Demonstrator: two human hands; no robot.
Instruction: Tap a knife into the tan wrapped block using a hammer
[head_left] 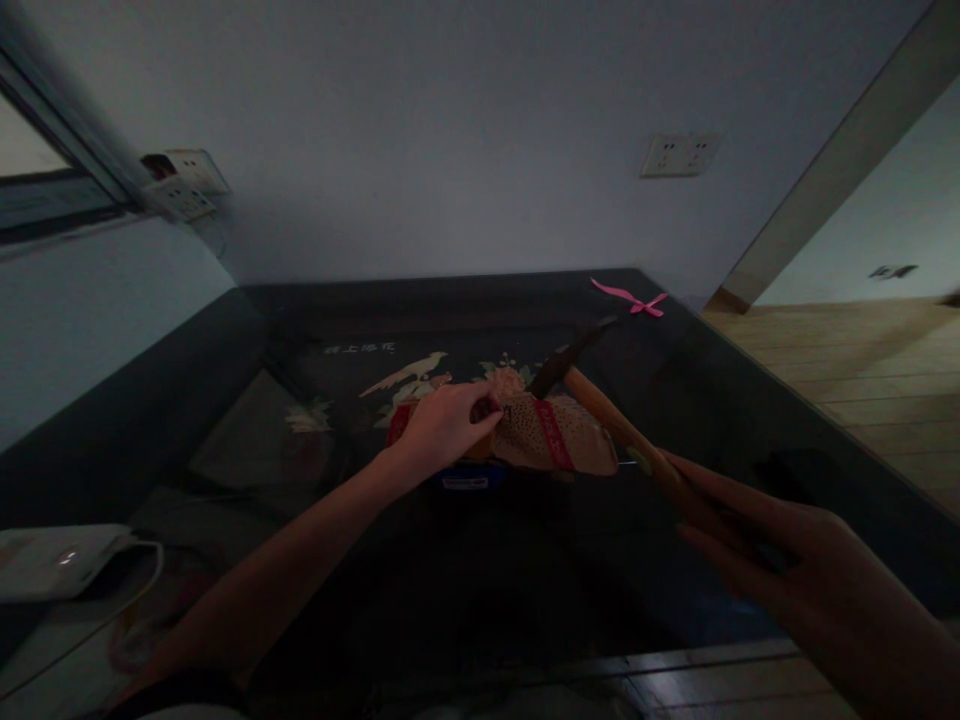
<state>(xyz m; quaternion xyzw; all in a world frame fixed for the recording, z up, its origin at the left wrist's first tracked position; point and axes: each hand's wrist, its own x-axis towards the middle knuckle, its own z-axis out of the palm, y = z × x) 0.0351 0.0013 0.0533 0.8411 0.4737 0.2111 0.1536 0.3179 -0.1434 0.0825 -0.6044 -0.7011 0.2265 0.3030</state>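
Observation:
In the head view my right hand (765, 540) is closed around the wooden handle of a hammer (611, 415). The hammer's dark head is tilted, just above a tan, dark-speckled piece with red bands (585, 440). On the left part of that piece rests my left hand (450, 425), thumb and fingers pinched together; what lies between the fingertips is too small or hidden to make out. A blue object with a pale label (466, 480) shows underneath, mostly covered by the piece and my hand.
The dark table top (465, 600) bears a printed bird and flowers. A pink ribbon (645, 306) lies at its far right corner. At the left edge is a white device with a cable (64, 562). Behind stands a pale wall (435, 150) with sockets (681, 156).

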